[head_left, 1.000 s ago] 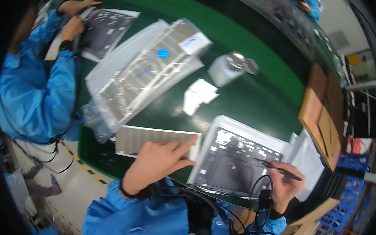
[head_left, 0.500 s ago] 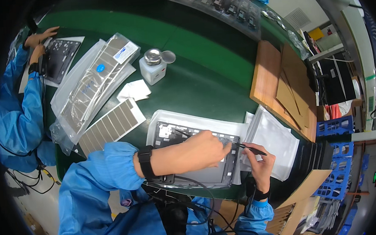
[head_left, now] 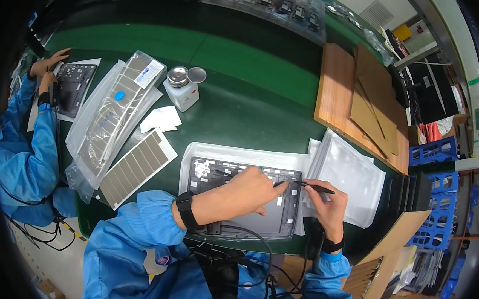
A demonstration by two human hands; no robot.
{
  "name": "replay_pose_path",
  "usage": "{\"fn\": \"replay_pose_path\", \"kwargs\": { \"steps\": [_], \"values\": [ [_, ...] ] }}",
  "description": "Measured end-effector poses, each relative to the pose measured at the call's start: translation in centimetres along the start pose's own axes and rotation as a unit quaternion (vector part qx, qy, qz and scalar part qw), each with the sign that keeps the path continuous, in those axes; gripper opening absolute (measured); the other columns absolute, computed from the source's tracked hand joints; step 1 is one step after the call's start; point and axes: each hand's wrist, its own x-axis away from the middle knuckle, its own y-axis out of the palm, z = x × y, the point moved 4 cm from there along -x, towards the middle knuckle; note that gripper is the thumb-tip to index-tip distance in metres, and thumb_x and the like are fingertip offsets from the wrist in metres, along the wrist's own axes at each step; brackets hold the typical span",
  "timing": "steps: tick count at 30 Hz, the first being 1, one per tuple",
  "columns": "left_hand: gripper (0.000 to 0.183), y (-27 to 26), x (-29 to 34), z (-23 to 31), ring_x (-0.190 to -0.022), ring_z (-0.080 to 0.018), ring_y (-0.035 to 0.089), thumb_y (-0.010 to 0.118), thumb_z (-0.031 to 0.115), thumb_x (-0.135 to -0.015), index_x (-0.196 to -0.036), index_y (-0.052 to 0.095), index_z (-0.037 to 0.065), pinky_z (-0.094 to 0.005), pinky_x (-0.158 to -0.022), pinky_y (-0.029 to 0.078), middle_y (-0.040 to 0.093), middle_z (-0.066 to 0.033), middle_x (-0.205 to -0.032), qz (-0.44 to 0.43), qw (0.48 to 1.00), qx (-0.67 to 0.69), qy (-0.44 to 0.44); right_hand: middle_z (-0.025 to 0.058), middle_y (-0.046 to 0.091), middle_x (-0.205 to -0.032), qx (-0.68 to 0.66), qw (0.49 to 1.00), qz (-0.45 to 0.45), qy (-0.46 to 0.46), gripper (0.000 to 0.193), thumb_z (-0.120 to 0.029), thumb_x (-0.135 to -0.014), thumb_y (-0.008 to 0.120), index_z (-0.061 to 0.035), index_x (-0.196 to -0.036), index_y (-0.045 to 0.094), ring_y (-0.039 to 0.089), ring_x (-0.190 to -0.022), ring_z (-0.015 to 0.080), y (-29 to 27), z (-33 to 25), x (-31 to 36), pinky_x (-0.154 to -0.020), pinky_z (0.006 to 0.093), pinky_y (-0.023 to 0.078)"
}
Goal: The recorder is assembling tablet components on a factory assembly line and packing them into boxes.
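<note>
A dark grey tablet-like panel (head_left: 260,225), dotted with small white pieces, lies on white wrapping on the green table in front of me. My left hand (head_left: 251,190) reaches across it, index finger stretched toward its right side and the other fingers curled. A thin dark end shows behind that hand; what it holds, if anything, is hidden. Black tweezers (head_left: 320,188) are pinched in my right hand (head_left: 330,205) at the panel's right edge. Their tips point left, close by my left fingertip. Any piece between the tips is too small to make out.
White sheets (head_left: 351,181) lie right of the panel, beside a wooden board (head_left: 332,89). A metal-topped bottle (head_left: 182,92), white wipes (head_left: 161,118), a strip sheet (head_left: 138,169) and bagged sheets (head_left: 114,110) lie left. A co-worker's arms (head_left: 31,146) work at far left.
The view has shifted slightly. My left fingertip has moved a little left on the panel, and the tweezers have stayed by its right edge with their tips near that finger.
</note>
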Motion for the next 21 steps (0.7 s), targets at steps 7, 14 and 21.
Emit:
{"fn": "replay_pose_path", "kwargs": {
  "steps": [7,14,21],
  "values": [
    [0.089,0.04,-0.06,0.08,-0.060,-0.0212,0.067,0.082,0.047,-0.074,-0.144,0.051,0.003,-0.0329,-0.054,0.047,0.063,-0.0032,-0.061,0.007,1.000,0.015,0.001,0.0114,0.075,-0.086,-0.014,1.000,0.014,-0.009,0.018,0.000,-0.086,0.077,-0.0008,-0.104,0.076,0.069,-0.071,0.0149,-0.22,-0.03,0.03,-0.062,0.0256,0.053],
    [0.088,0.02,-0.14,0.07,-0.062,-0.0224,0.069,0.082,0.045,-0.074,-0.144,0.052,0.002,-0.0341,-0.056,0.051,0.066,-0.0044,-0.063,0.000,1.000,0.030,-0.001,0.0120,0.075,-0.086,0.005,1.000,-0.001,0.004,0.018,-0.002,-0.086,0.076,-0.0009,-0.104,0.076,0.070,-0.071,0.0157,-0.19,0.33,-0.03,-0.062,0.0256,0.053],
    [0.088,-0.13,-0.27,0.16,-0.063,-0.0229,0.069,0.083,0.044,-0.074,-0.143,0.051,0.001,-0.0343,-0.057,0.051,0.066,-0.0051,-0.063,-0.002,0.999,0.032,-0.002,0.0120,0.076,-0.086,-0.008,1.000,0.000,-0.001,0.018,-0.001,-0.086,0.076,-0.0005,-0.104,0.076,0.071,-0.072,0.0156,-0.09,0.20,-0.21,-0.064,0.0253,0.053]
  ]
}}
